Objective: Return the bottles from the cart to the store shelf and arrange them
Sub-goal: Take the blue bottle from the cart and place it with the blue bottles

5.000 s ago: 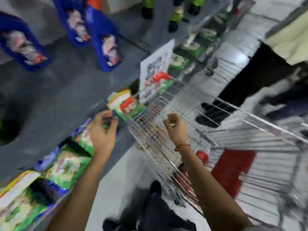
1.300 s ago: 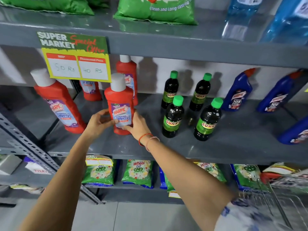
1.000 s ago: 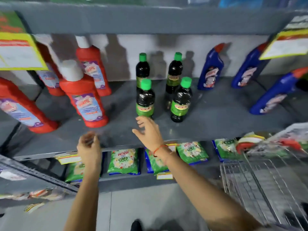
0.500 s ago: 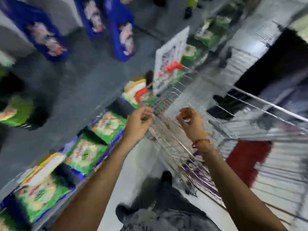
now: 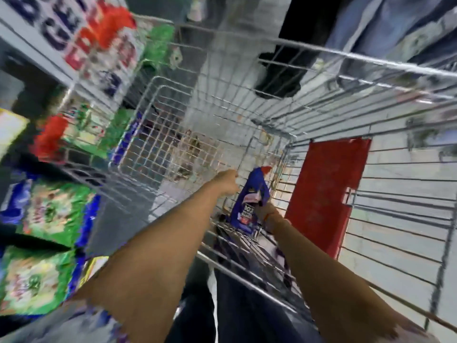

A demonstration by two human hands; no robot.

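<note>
I look down into a wire shopping cart (image 5: pixel 321 50). A blue bottle (image 5: pixel 249 206) with a red tip stands tilted at the cart's near end. My right hand (image 5: pixel 265 211) is wrapped around the bottle's right side, mostly hidden behind it. My left hand (image 5: pixel 226 183) reaches into the cart just left of the bottle, fingers curled; the blur hides whether it touches the bottle. The store shelf with bottles is out of view.
Green and blue detergent packets (image 5: pixel 49 211) lie on low shelves at the left. A red panel (image 5: pixel 324 194) hangs on the cart's right wall. Another person's dark shoe (image 5: pixel 277 80) and legs stand beyond the cart. A printed sign (image 5: pixel 81 38) sits top left.
Both hands left the red bottle on the shelf, the view swung down to the cart, and my hands went from its rim down inside. My right hand now grips a blue bottle.
</note>
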